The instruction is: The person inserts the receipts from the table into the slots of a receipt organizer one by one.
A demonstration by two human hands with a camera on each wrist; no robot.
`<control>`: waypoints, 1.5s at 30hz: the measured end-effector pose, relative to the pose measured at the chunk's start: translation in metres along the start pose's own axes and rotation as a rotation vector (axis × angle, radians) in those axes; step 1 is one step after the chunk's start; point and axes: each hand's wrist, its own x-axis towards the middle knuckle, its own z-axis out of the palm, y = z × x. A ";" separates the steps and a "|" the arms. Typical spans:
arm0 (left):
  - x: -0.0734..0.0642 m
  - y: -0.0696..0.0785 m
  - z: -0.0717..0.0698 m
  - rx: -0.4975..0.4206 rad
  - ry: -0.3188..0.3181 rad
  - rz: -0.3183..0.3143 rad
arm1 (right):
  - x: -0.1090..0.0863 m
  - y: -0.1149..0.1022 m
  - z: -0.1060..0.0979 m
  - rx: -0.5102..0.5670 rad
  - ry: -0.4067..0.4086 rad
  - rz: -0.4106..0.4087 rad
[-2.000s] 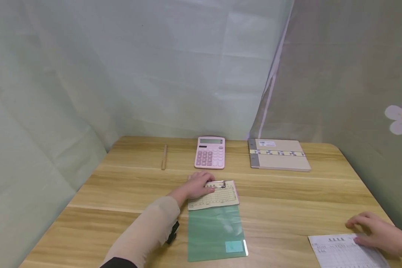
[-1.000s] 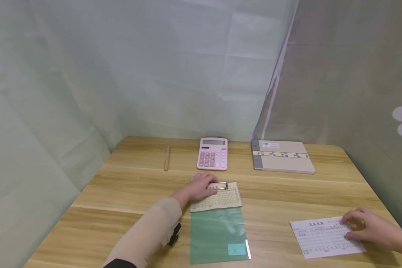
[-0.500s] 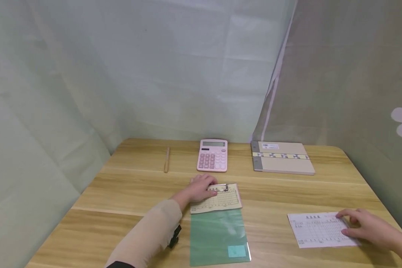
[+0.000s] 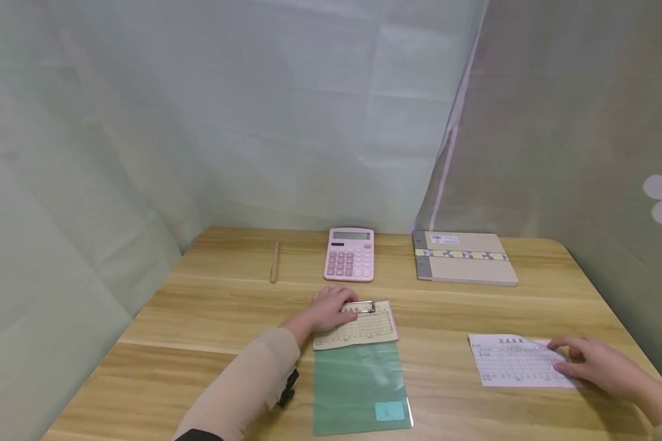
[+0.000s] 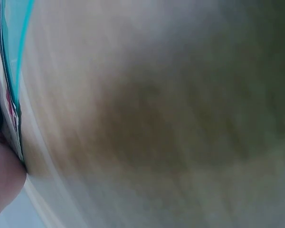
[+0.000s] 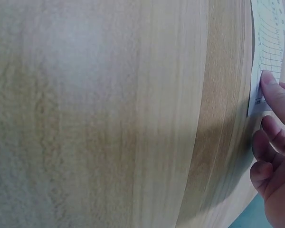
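Observation:
On the table lies a translucent green clipboard (image 4: 358, 392) with a small blue label near its bottom edge. A cream printed form (image 4: 364, 334) sits at its top under a metal clip (image 4: 369, 302). My left hand (image 4: 328, 309) grips the top left of the clipboard, thumb on the form and fingers by the clip. In the left wrist view, the clipboard (image 5: 12, 47) shows edge-on beside that hand (image 5: 4, 166). At the right, my right hand (image 4: 590, 361) pinches the right edge of a white printed form (image 4: 518, 364), whose top edge bends up slightly.
A pink calculator (image 4: 350, 254) stands behind the clipboard. To its left lies a thin wooden stick (image 4: 274, 262). A beige notebook (image 4: 466, 269) with a patterned band is at the back right. Curtains (image 4: 309, 122) hang behind the wooden table (image 4: 198, 318).
My right hand has brought the white form from the table's right front edge up and leftward, nearer the clipboard. My left hand has kept its place on the clipboard.

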 end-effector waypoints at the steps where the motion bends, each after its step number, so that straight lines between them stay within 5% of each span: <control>1: 0.000 -0.001 0.000 -0.001 0.002 -0.001 | 0.001 0.000 0.000 -0.002 0.003 -0.009; 20: -0.001 -0.001 -0.002 0.008 -0.001 -0.016 | 0.012 -0.015 0.000 0.051 -0.008 0.059; 45: 0.000 0.001 -0.001 -0.004 -0.015 -0.014 | 0.054 -0.052 0.000 0.448 0.065 0.150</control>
